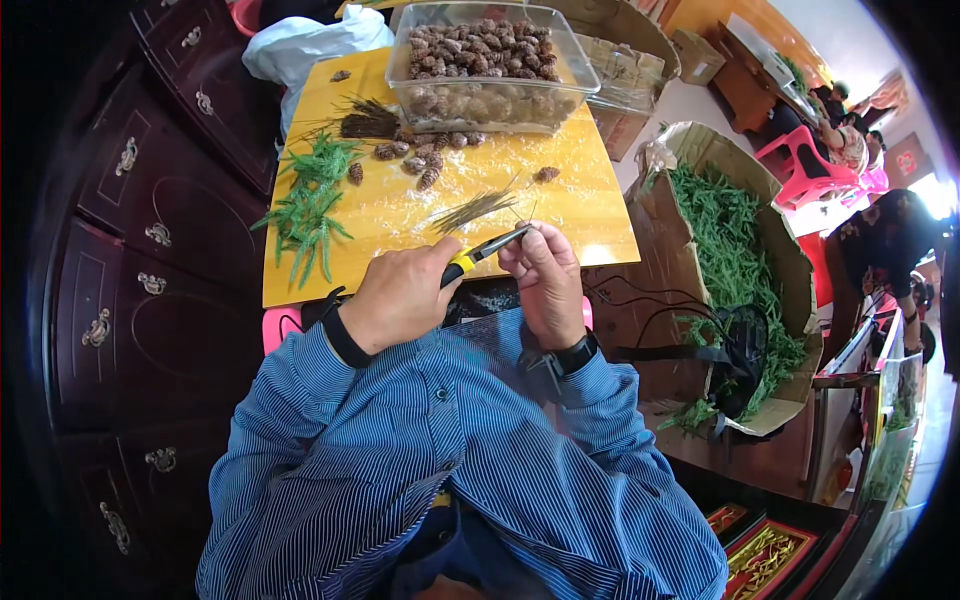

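My left hand (pixel 398 292) is closed around the handles of a pair of pliers (pixel 492 246) with black and yellow grips. Their jaws point right and reach the fingertips of my right hand (pixel 548 280). Those fingers are pinched around a thin wire (pixel 533 210) at the jaw tips; most of it is hidden. Just beyond lies a loose bunch of thin brown wires (pixel 472 211) on the yellow tabletop (pixel 595 205). Green artificial sprigs (pixel 312 205) are piled at the left. Several small pine cones (pixel 428 158) lie farther back, beside a dark wire bundle (pixel 370 120).
A clear plastic bin (pixel 570 98) of pine cones stands at the table's back. On the right, a cardboard box (pixel 655 240) holds green sprigs, with a black bag (pixel 742 360) against it. Dark drawers (pixel 150 200) line the left. Other people sit far right near pink chairs (pixel 805 170).
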`<state>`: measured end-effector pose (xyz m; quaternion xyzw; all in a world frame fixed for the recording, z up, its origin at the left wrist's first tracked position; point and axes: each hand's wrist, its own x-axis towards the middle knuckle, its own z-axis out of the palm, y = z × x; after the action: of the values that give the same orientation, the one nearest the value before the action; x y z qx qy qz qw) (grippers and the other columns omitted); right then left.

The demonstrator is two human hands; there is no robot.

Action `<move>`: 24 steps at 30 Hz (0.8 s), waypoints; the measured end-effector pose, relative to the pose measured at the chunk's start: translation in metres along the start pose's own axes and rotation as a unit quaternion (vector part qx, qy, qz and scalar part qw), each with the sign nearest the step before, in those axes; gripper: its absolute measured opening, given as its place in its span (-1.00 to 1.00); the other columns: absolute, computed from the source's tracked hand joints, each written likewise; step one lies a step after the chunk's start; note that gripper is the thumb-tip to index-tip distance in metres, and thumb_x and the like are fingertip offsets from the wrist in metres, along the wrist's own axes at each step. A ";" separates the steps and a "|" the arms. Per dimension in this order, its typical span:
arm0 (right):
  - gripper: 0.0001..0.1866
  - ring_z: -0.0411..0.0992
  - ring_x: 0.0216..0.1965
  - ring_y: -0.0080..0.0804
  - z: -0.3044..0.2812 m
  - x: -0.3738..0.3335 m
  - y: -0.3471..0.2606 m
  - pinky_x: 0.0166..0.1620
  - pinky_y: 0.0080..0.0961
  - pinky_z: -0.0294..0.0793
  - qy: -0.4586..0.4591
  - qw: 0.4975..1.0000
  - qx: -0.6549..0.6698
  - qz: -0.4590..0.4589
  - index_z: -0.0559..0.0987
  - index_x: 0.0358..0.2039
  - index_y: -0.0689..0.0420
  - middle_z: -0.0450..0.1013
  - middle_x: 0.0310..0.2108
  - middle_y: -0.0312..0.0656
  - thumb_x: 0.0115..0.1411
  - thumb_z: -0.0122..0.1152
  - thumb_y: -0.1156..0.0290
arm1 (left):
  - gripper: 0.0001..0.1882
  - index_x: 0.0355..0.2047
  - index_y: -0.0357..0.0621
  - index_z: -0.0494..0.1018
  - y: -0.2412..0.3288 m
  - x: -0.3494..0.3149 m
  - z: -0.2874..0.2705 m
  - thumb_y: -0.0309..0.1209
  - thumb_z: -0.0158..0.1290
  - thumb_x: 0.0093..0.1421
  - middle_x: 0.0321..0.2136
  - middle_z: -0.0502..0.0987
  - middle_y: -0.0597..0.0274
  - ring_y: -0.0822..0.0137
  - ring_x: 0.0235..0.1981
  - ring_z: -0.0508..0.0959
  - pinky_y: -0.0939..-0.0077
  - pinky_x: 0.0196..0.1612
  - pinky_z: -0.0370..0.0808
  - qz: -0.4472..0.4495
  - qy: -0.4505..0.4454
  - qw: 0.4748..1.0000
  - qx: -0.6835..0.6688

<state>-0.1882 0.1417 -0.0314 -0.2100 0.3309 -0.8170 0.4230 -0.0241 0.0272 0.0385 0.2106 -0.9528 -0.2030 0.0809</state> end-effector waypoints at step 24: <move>-0.89 0.42 -0.39 -0.57 -0.007 0.007 -0.018 -0.27 -0.64 0.42 -0.004 0.987 -0.158 -0.030 0.49 -0.16 0.16 0.47 -0.35 -0.27 0.38 0.11 0.42 | -0.54 0.05 -0.20 0.37 -0.020 -0.012 -0.011 -0.28 0.16 0.20 -0.31 0.60 -0.16 -0.19 -0.24 0.59 -0.02 -0.18 0.51 -0.009 -0.059 0.998 -0.010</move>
<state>-0.2063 0.1460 -0.0228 -0.2875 0.4477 -0.7658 0.3611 -0.0035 0.0125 0.0392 0.2056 -0.9520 -0.2255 0.0249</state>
